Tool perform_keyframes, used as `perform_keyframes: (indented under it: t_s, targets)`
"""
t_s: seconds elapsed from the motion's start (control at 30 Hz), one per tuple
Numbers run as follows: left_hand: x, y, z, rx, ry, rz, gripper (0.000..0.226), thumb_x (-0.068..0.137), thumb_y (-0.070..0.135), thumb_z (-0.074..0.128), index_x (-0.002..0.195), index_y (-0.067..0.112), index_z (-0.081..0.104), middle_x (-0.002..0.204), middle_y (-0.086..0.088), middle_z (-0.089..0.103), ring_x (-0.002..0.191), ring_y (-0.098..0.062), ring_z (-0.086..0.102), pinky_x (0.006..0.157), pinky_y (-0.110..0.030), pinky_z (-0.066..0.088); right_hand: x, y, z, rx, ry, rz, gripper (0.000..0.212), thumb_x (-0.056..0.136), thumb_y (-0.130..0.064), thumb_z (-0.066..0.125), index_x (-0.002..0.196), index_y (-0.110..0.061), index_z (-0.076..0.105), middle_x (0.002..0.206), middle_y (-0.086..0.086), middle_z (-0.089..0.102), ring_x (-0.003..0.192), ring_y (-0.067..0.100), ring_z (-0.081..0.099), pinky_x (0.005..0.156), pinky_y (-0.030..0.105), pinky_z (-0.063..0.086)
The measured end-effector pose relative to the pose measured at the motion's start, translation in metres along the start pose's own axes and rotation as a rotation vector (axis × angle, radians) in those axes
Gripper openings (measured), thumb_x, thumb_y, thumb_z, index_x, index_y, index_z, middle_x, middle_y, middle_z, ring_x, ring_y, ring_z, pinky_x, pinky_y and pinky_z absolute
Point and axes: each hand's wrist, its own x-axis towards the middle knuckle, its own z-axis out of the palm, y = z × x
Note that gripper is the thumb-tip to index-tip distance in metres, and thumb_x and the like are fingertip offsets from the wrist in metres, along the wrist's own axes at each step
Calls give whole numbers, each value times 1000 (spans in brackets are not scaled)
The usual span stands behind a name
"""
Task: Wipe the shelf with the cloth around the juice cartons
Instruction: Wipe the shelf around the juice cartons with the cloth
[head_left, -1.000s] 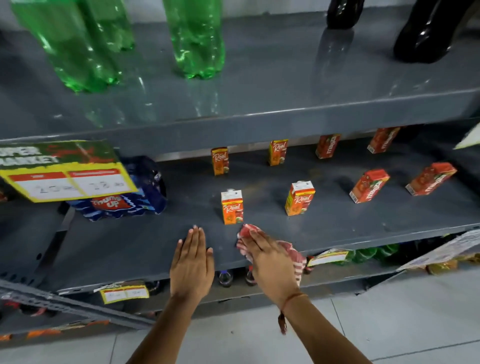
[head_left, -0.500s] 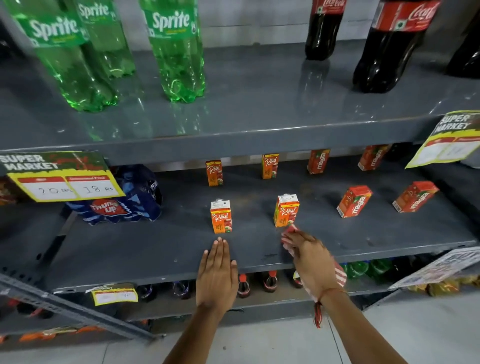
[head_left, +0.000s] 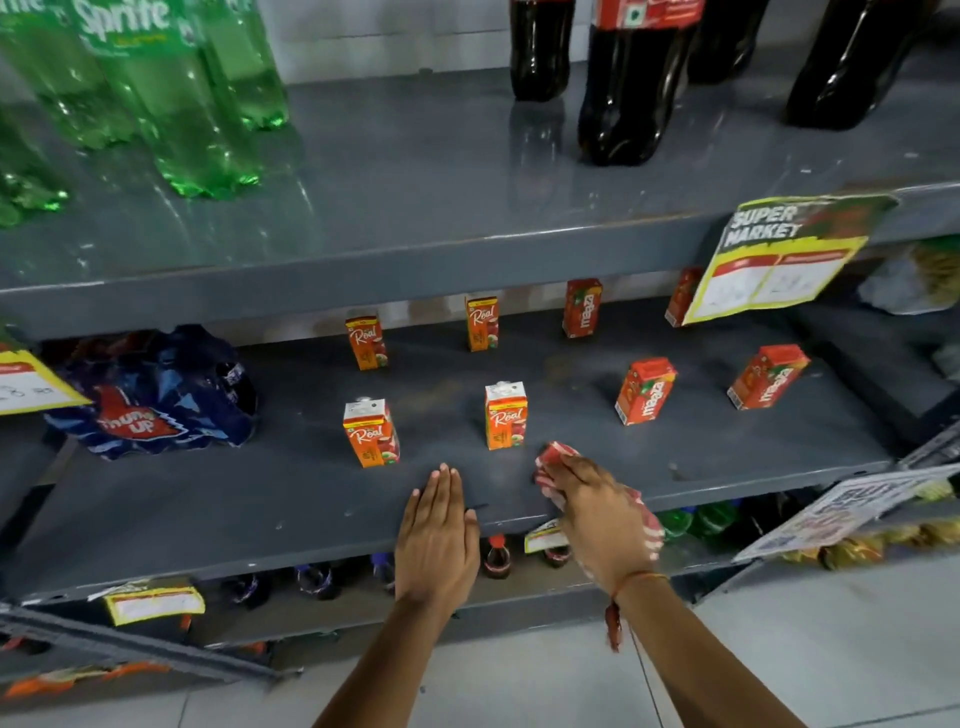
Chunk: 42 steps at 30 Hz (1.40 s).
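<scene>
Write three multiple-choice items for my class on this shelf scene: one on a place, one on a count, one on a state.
1. Where is the cloth?
A. on the top shelf
B. under the right hand, near the middle shelf's front edge
C. on the floor

2. How many juice cartons stand in the front row?
A. two
B. four
C. six

3. How is the left hand?
A. flat and open, holding nothing
C. gripping a carton
B. closed on a bottle

Key: 1 B, the red-striped cloth pokes out beneath the fingers; 2 B, two Real, two Maaza; 3 A, fingers lie straight on the shelf edge.
</scene>
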Motion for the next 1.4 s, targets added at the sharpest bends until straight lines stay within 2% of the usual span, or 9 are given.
perform_keyframes:
  t_s: [0.3, 0.47, 0.53, 0.63, 0.73, 0.83, 1.0, 1.2, 1.4]
  targets:
    - [14, 68, 19, 6, 9, -76, 55, 101, 33, 23, 149, 7, 18, 159, -9, 20, 147, -21, 18, 121, -36, 10, -2, 115, -53, -29, -59, 144, 69, 89, -3, 58, 151, -27, 39, 156, -6, 42, 136, 24, 48, 112, 40, 44]
    - [25, 103, 24, -10, 41, -46, 54, 98, 30, 29, 146, 6, 31, 154, -10, 32, 144, -23, 29, 119, -39, 18, 7, 150, -75, 133, 98, 232, 34, 92, -15, 62, 123, -27, 67, 126, 3, 70, 105, 35, 68, 83, 40, 58]
    - [29, 115, 28, -16, 33, -34, 54, 98, 30, 27, 146, 7, 30, 155, -8, 31, 145, -21, 27, 119, -36, 14, 9, 145, -70, 89, 57, 140, 48, 91, -9, 60, 133, -32, 59, 138, -2, 62, 107, 27, 67, 90, 39, 57]
    - [39, 127, 36, -10, 19, -5, 52, 100, 29, 27, 148, 7, 26, 157, -8, 27, 146, -19, 23, 119, -31, 8, 5, 120, -47, -12, -82, -172, 67, 88, -2, 55, 148, -30, 44, 158, -5, 40, 136, 20, 50, 112, 36, 42]
    - [47, 136, 43, 14, 0, 24, 54, 101, 30, 26, 149, 8, 17, 160, -8, 19, 148, -18, 16, 119, -29, 5, 7, 116, -38, 15, -51, -288, 70, 78, 0, 65, 144, -19, 52, 152, 0, 48, 141, 21, 45, 117, 35, 38]
    - [54, 148, 49, 30, -2, 23, 55, 101, 30, 27, 149, 7, 16, 160, -9, 18, 148, -19, 15, 120, -32, 7, 9, 131, -42, 0, -10, -237, 70, 72, -1, 73, 139, -16, 58, 143, 2, 58, 132, 23, 56, 106, 36, 50]
    - [62, 169, 52, 35, -22, -15, 56, 101, 28, 27, 150, 6, 12, 161, -9, 12, 149, -19, 9, 121, -33, 3, 12, 174, -63, -20, -65, -40, 73, 79, -6, 60, 149, -21, 43, 154, 1, 45, 135, 29, 49, 107, 40, 47]
    - [73, 181, 54, 57, -51, -73, 58, 101, 31, 21, 150, 5, 5, 162, -9, 5, 150, -17, 2, 122, -34, 0, -1, 228, -100, -148, -64, 127, 68, 83, -9, 61, 147, -24, 45, 150, -1, 50, 124, 31, 55, 99, 37, 51]
    - [82, 186, 54, 56, -74, -105, 59, 101, 31, 21, 150, 5, 4, 162, -10, 3, 150, -18, 2, 123, -36, 0, -33, 286, -155, -385, -186, 330, 23, 98, -20, 46, 114, -21, 62, 98, 4, 70, 88, 25, 70, 73, 36, 60]
